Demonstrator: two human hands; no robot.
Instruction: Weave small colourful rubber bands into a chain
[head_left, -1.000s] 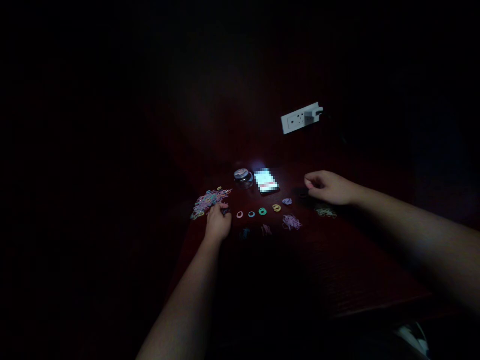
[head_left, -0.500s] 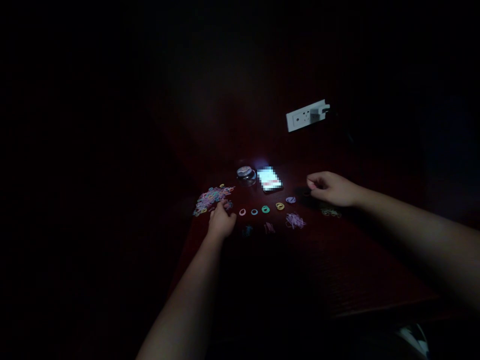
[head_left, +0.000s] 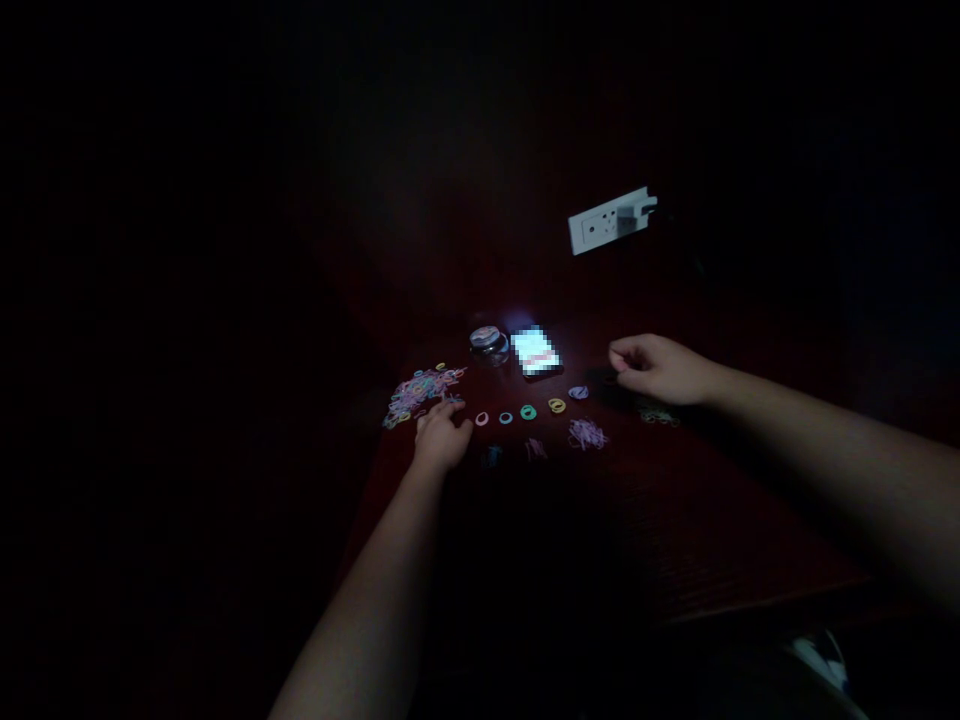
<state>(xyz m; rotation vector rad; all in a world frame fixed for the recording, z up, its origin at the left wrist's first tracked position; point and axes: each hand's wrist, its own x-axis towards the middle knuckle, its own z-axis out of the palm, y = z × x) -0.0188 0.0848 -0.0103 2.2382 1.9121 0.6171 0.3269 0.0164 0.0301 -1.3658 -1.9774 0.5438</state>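
Observation:
My left hand (head_left: 444, 438) lies low over the table, its fingers stretched out at the near edge of a mixed pile of small coloured elastic bands (head_left: 420, 393). To its right runs a row of rings of bands: pink (head_left: 482, 419), blue (head_left: 505, 418), green (head_left: 529, 412), yellow (head_left: 556, 406) and purple (head_left: 578, 393). My right hand (head_left: 656, 368) is raised at the right with fingers curled and thumb pressed in; whatever they pinch is too small and dark to name. Pale yellowish bands (head_left: 659, 413) lie beneath that wrist.
Loose heaps of teal bands (head_left: 492, 456), pink bands (head_left: 535, 448) and purple bands (head_left: 589, 434) lie in front of the row. Behind it stand a lidded jar (head_left: 488, 343) and a lit phone (head_left: 535, 351). A socket panel (head_left: 611, 222) with a plug is on the wall.
The fingers of my left hand have spread a little beside the pile. My right hand keeps its curled shape, and the whole view has shifted slightly.

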